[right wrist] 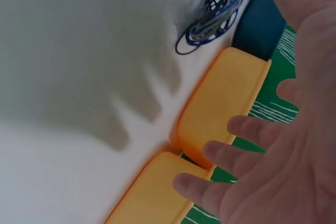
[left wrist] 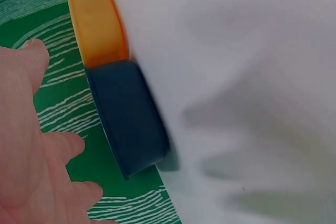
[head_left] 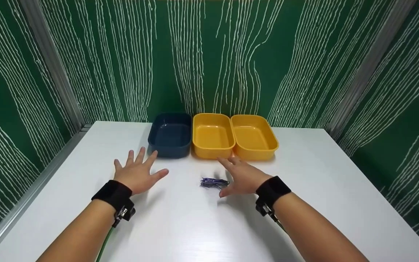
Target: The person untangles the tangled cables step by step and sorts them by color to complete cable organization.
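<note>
the right hand is hovering near the wires, its thumb and fingers standing wide apart and gripping nothing; the wires are lying at its 9 o'clock, though contact is looking uncertain. the left hand is hanging splayed and empty, at 7 o'clock from the blue bin. pinching low around all the wires together is probably serving best.

This place seems to be a small test booth, perhaps in a lab. A white table stands between green walls with white wavy lines, metal posts mark the corners, and small cameras are strapped to both wrists.
</note>
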Motion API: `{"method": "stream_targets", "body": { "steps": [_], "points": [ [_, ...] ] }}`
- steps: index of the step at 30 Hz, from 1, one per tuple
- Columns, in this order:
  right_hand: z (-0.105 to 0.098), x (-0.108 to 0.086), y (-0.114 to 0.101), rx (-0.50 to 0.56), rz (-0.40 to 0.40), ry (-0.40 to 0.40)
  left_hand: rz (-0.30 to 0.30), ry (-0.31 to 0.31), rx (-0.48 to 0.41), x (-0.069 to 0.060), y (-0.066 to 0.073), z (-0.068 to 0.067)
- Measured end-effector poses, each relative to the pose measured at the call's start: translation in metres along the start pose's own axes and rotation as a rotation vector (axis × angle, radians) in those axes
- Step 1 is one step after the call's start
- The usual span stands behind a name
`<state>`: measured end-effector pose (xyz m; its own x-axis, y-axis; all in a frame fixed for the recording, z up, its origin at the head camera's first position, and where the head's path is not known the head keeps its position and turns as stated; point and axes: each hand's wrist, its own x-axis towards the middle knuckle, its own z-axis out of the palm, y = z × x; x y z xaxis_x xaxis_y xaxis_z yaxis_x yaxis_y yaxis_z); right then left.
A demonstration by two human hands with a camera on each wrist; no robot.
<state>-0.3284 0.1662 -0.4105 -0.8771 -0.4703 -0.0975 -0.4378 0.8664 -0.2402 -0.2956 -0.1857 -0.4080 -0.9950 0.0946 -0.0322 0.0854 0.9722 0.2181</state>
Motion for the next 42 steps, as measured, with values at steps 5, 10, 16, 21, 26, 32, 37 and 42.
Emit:
{"method": "stream_targets", "body": {
  "steps": [5,10,16,21,26,32,37,42],
  "points": [
    [0.008,0.005,-0.005,-0.028,0.024,-0.042,-0.003,-0.008,0.005,0.000,0.001,0.000],
    [0.014,0.008,-0.007,-0.023,-0.009,-0.073,-0.005,-0.009,0.005,-0.002,0.001,-0.001],
    [0.021,0.012,-0.009,-0.047,-0.074,-0.074,-0.007,0.003,0.010,-0.002,0.003,-0.001],
    [0.025,0.016,-0.010,-0.085,-0.158,-0.021,0.016,0.038,-0.007,0.000,0.007,0.000],
    [0.030,0.020,-0.011,-0.085,-0.218,0.024,0.043,0.074,-0.007,0.001,0.007,-0.001],
    [0.034,0.021,-0.010,-0.100,-0.268,0.066,0.035,0.062,0.010,0.003,0.001,0.004],
    [0.035,0.021,-0.009,-0.155,-0.296,0.111,0.019,0.050,-0.002,0.002,0.000,0.003],
    [0.035,0.020,-0.007,-0.172,-0.297,0.111,0.004,0.033,0.005,0.000,0.002,0.001]
  ]
}}
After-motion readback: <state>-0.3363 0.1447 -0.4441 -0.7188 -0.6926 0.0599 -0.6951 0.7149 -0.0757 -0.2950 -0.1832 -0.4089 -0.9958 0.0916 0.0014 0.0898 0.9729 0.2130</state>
